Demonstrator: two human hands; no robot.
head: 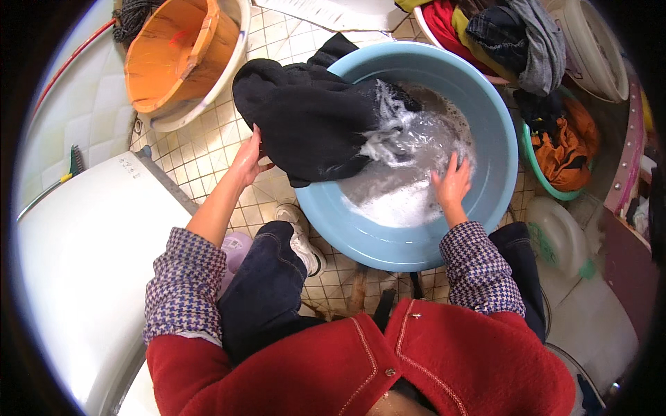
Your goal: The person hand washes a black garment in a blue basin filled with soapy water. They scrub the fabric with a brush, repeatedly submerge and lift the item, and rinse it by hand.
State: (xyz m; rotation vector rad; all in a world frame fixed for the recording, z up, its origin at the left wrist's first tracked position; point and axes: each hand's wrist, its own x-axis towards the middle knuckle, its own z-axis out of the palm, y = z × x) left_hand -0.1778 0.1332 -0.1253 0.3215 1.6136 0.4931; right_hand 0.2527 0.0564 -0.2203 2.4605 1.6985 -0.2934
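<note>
A large blue plastic basin [497,156] holds grey, sudsy water [395,208]. Black cloth [317,119], perhaps a garment, hangs over the basin's left rim, with its right end wet and foamy in the water. At the cloth's left edge is my left hand [251,158], its thumb apart and its fingertips partly behind the fabric; whether it grips the cloth is unclear. My right hand [453,183] rests at the water's surface near the right side of the basin, fingers spread, holding nothing visible.
An orange wooden tub [161,57] sits in a pale basin at upper left. Clothes fill a basin [489,78] at upper right; a green basin [538,174] holds orange and dark cloth. A translucent jug [556,234] stands at right, a white appliance [93,260] at left.
</note>
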